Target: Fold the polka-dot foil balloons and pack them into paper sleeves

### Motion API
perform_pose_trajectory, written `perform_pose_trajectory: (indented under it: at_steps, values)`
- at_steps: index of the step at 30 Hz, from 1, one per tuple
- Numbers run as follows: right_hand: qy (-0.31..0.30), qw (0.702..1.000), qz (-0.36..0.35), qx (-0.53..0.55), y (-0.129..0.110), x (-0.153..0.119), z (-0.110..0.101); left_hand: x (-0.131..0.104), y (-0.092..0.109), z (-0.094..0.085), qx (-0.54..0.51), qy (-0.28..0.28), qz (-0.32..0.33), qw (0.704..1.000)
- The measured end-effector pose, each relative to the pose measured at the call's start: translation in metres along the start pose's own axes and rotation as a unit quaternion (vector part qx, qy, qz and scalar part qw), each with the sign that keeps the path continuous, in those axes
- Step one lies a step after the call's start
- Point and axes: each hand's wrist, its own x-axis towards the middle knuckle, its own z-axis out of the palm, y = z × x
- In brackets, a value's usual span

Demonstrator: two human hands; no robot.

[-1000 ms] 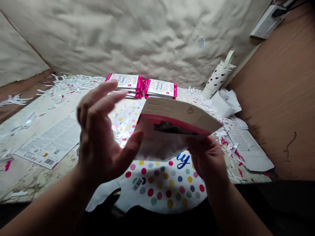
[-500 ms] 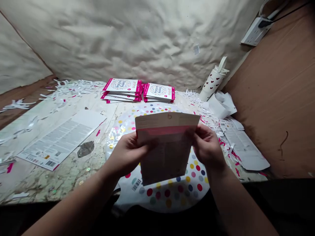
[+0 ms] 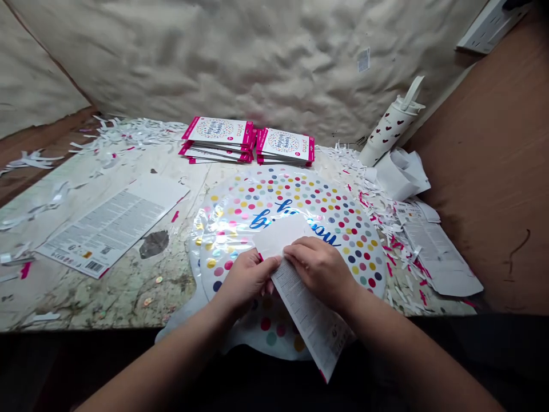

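Observation:
A printed card packet point(image 3: 311, 312), white with small grey text and a pink corner, slants between my hands. My left hand point(image 3: 244, 280) pinches its left edge, near the blank white flap point(image 3: 281, 233). My right hand point(image 3: 321, 272) lies over the packet just below that flap, fingers closed on it close to my left thumb. Beneath them a flat foil balloon point(image 3: 351, 229) with coloured dots and blue lettering spreads over the table's front edge. My hands and the packet cover part of the lettering.
Two stacks of pink-and-white packets, the left stack point(image 3: 218, 134) and the right stack point(image 3: 285, 146), stand at the back. A printed card sheet point(image 3: 111, 223) lies left. To the right are a heart-patterned bottle point(image 3: 390, 129), paper scraps point(image 3: 398, 171) and another card point(image 3: 441, 257).
The packet has turned from upright, facing me, to a slant with its lower end towards the right. My right hand has moved inward and down, close to the left. The camera view has shifted slightly.

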Motion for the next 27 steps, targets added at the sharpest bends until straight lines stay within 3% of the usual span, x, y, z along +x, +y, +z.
perform_pose_trajectory:
  at_steps: [5, 9, 11, 16, 19, 23, 25, 27]
  values:
    - [0.002, 0.999, 0.004, -0.048, 0.000, 0.002, 0.002, -0.005, -0.003, 0.003, 0.032, 0.002, 0.030, 0.999]
    - [0.020, 0.997, 0.051, 0.050, 0.006, 0.004, -0.006, -0.005, -0.002, 0.002, 0.029, 0.000, 0.013, 0.999]
    - [0.012, 0.997, 0.041, 0.059, 0.004, 0.004, -0.008, -0.004, -0.001, 0.003, 0.024, -0.001, 0.007, 1.000]
    - [-0.007, 0.989, -0.025, -0.146, -0.007, 0.002, 0.001, -0.004, 0.003, 0.008, 0.066, 0.000, 0.004, 0.998]
    - [0.031, 0.982, 0.021, -0.187, 0.009, 0.001, -0.001, -0.003, 0.003, 0.010, 0.048, -0.001, -0.007, 0.999]
    - [0.109, 0.968, 0.131, -0.185, 0.045, -0.002, -0.022, -0.001, 0.006, 0.009, 0.023, 0.024, -0.010, 0.999]
    - [0.075, 0.983, 0.116, -0.122, 0.049, -0.005, -0.030, -0.001, 0.008, 0.010, 0.029, 0.024, -0.015, 0.999]
    - [0.002, 0.996, 0.046, -0.071, 0.039, -0.006, -0.030, -0.001, 0.009, 0.014, 0.028, 0.013, -0.015, 0.999]
